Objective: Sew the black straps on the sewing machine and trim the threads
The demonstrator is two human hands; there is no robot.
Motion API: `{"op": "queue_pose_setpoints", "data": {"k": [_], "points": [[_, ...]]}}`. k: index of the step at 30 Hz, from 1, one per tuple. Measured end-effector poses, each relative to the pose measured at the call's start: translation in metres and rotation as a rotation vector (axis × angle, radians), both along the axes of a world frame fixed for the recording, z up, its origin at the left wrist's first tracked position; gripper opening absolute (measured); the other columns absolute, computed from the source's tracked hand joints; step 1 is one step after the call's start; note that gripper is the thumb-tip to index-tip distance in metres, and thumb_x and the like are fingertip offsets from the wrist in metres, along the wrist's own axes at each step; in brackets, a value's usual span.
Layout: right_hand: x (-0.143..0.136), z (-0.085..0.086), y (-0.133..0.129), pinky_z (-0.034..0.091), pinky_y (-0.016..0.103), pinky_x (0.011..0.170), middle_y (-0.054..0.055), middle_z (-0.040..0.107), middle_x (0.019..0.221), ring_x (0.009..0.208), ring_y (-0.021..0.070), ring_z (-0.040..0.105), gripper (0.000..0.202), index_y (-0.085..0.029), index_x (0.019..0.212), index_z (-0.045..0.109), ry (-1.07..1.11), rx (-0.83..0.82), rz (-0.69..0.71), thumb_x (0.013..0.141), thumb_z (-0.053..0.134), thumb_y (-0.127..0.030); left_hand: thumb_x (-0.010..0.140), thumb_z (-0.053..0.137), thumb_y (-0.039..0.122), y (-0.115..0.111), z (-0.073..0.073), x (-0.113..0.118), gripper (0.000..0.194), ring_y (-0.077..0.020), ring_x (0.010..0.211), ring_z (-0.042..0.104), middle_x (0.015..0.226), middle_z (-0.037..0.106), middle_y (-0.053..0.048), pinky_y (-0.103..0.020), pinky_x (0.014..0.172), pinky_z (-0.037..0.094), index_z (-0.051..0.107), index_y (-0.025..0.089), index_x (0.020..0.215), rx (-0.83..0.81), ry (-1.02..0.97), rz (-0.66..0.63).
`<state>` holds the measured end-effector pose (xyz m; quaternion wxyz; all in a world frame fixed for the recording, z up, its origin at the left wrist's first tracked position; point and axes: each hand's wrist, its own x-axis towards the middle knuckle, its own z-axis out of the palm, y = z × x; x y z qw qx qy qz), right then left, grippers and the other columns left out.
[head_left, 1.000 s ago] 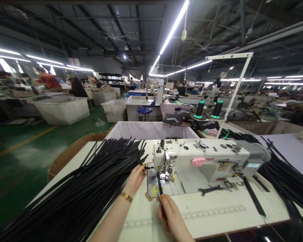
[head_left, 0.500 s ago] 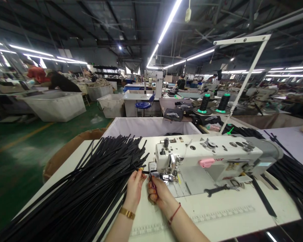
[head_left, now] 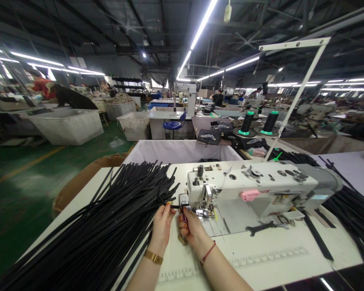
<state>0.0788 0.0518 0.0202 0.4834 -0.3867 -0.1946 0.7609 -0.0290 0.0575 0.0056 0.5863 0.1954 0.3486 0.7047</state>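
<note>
Compared with 1 second earlier, the right hand (head_left: pixel 189 226) is farther up the desk (head_left: pixel 291 273), close beside the left hand (head_left: pixel 162 222); over the last half second both barely shift. Thin black strap (head_left: pixel 175 207) spans the gap between them, just left of the sewing machine (head_left: pixel 227 188). The left hand pinches it between thumb and fingertips. The right hand is curled closed around a small purplish tool (head_left: pixel 185 220), probably snips, though the fingers hide most of it.

With fingertips this near the tool, a slip of the strap could bring a blade against skin, or a slack strap could fold and cut crooked. Pulling hard could also drag loose strips out of the big black bundle (head_left: pixel 94 226) crowding the left forearm.

On the right, the machine's metal foot (head_left: pixel 204 213) leaves the right hand little room. Farther along lie a wrench (head_left: pixel 261 229) and a wide black strip (head_left: pixel 318 236). Behind stand a pale bin (head_left: pixel 182 149) and 2 black spools.
</note>
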Motion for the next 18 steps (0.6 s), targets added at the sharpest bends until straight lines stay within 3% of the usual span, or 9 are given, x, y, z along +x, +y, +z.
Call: {"op": "queue_pose_setpoints", "data": {"k": [4,7,10,12,14,16,18], "points": [[-0.003,0.0,-0.001,0.011,0.012,0.034,-0.012,0.045,0.053,0.036,0.0,0.027,0.039,-0.022,0.077,0.042,-0.045,0.016,-0.045,0.069,0.07,-0.047,0.066,0.083,0.027,-0.001,0.0,-0.002,0.027,-0.0105,0.069,0.059,0.078,0.062,0.0,-0.025,0.072,0.052,0.061,0.015,0.076,0.014,-0.046,0.007],[-0.003,0.007,-0.013,0.013,0.013,0.033,-0.011,0.046,0.056,0.037,0.0003,0.028,0.038,-0.021,0.079,0.044,-0.091,0.045,-0.058,0.071,0.07,-0.048,0.069,0.082,0.025,-0.005,0.008,-0.003,0.025,-0.0096,0.07,0.059,0.084,0.064,-0.001,-0.023,0.069,0.053,0.063,0.015,0.082,0.02,-0.111,0.014],[0.002,0.022,-0.038,0.015,0.016,0.033,-0.01,0.048,0.059,0.036,0.0013,0.026,0.033,-0.021,0.086,0.049,-0.2,0.175,-0.061,0.079,0.062,-0.05,0.073,0.078,0.021,-0.017,0.028,-0.003,0.019,-0.0083,0.066,0.059,0.084,0.064,-0.001,-0.02,0.065,0.054,0.065,0.016,0.087,0.02,-0.176,0.02],[0.01,0.036,-0.061,0.028,0.018,0.036,-0.007,0.052,0.062,0.04,0.0044,0.035,0.029,-0.02,0.097,0.052,-0.398,0.361,-0.077,0.087,0.052,-0.047,0.076,0.075,0.018,-0.031,0.046,-0.003,0.014,-0.0071,0.061,0.058,0.081,0.064,0.0,-0.018,0.059,0.053,0.066,0.016,0.087,0.004,-0.227,0.031],[0.02,0.049,-0.085,0.047,0.023,0.059,0.0,0.062,0.081,0.065,0.0109,0.057,0.027,-0.021,0.108,0.054,-0.656,0.55,-0.112,0.092,0.047,-0.041,0.079,0.071,0.016,-0.05,0.064,-0.002,0.009,-0.0064,0.057,0.057,0.079,0.064,0.0,-0.016,0.053,0.053,0.067,0.017,0.087,-0.036,-0.268,0.034],[0.03,0.061,-0.106,0.049,0.029,0.082,0.006,0.065,0.104,0.092,0.0167,0.061,0.026,-0.022,0.115,0.054,-0.864,0.71,-0.112,0.093,0.045,-0.033,0.082,0.067,0.014,-0.073,0.08,0.0,0.006,-0.0066,0.056,0.057,0.081,0.065,-0.001,-0.016,0.05,0.052,0.068,0.017,0.087,-0.09,-0.301,0.027],[0.036,0.072,-0.122,0.049,0.03,0.084,0.007,0.064,0.109,0.096,0.0183,0.061,0.026,-0.024,0.117,0.054,-1.022,0.873,-0.093,0.094,0.045,-0.027,0.084,0.063,0.012,-0.096,0.095,0.004,0.007,-0.0072,0.056,0.057,0.08,0.065,-0.002,-0.015,0.047,0.051,0.068,0.016,0.085,-0.151,-0.296,0.033]]}}
